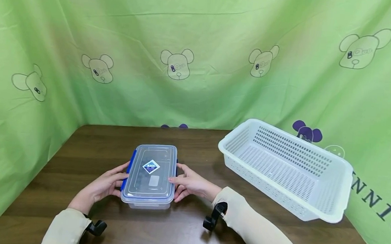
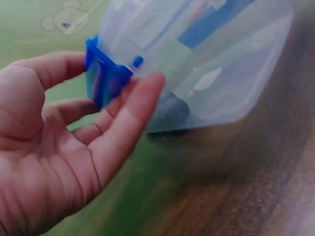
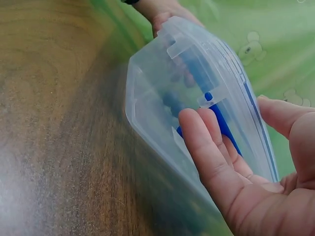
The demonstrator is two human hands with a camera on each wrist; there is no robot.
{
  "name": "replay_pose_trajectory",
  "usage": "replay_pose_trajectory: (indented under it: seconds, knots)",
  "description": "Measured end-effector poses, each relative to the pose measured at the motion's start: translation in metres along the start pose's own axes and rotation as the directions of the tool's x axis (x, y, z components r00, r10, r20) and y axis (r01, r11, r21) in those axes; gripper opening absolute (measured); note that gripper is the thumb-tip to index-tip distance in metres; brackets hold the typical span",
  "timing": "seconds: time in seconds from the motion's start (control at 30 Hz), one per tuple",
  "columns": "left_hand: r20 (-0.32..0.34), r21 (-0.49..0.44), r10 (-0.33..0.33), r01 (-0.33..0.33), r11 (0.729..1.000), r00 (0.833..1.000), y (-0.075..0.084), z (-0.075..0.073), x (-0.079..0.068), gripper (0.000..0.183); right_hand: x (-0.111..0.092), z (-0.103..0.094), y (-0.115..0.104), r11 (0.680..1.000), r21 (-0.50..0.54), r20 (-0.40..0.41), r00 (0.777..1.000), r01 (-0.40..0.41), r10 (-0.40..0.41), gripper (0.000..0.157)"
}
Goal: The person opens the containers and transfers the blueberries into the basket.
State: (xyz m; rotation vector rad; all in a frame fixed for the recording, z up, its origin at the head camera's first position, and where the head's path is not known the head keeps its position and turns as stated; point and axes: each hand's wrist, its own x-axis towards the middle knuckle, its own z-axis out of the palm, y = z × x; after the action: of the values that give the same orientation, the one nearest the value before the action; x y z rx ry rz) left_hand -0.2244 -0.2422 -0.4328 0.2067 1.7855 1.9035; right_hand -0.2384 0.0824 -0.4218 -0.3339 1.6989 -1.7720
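Note:
A clear plastic food storage container (image 1: 148,190) with a snap-on lid (image 1: 165,157) and blue side latches stands on the table between both hands. A blue-and-white diamond sticker (image 1: 151,167) is on the lid. My left hand (image 1: 104,183) grips the left side at its blue latch (image 2: 106,73), thumb above and fingers below. My right hand (image 1: 191,184) holds the right side, the thumb on the lid's edge and the curled fingers at the blue latch (image 3: 221,120). Through the wall a blurred grey-blue shape (image 2: 170,112) shows low down.
A white perforated plastic basket (image 1: 266,181) stands on the right of the brown wooden table (image 1: 160,233). Behind the table hangs a green curtain (image 1: 201,31) with printed bear heads. Black wrist bands (image 1: 214,216) are worn over the cream sleeves.

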Motion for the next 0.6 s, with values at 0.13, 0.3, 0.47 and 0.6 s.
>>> replay_pose_trajectory:
  seconds: [0.13,0.3,0.47,0.6]
  knots:
    - [0.02,0.029,0.048,-0.048,0.998,0.999,0.0,0.003,0.0,0.072,-0.002,-0.002,0.0,1.0,0.007,0.019,1.0,-0.007,0.007,0.08]
    - [0.003,0.092,0.065,-0.065,0.994,0.998,0.003,0.009,0.0,0.07,-0.003,-0.004,0.001,1.0,0.004,0.033,0.999,-0.02,0.019,0.08]
    - [-0.065,0.164,0.032,-0.021,0.986,0.997,0.008,0.019,0.002,0.069,-0.006,-0.005,0.003,1.0,-0.002,0.048,0.999,-0.015,0.016,0.081]
    - [-0.081,0.183,0.011,0.004,0.983,0.997,0.011,0.025,0.003,0.071,-0.008,-0.006,0.004,1.0,-0.004,0.052,0.999,-0.006,0.006,0.08]
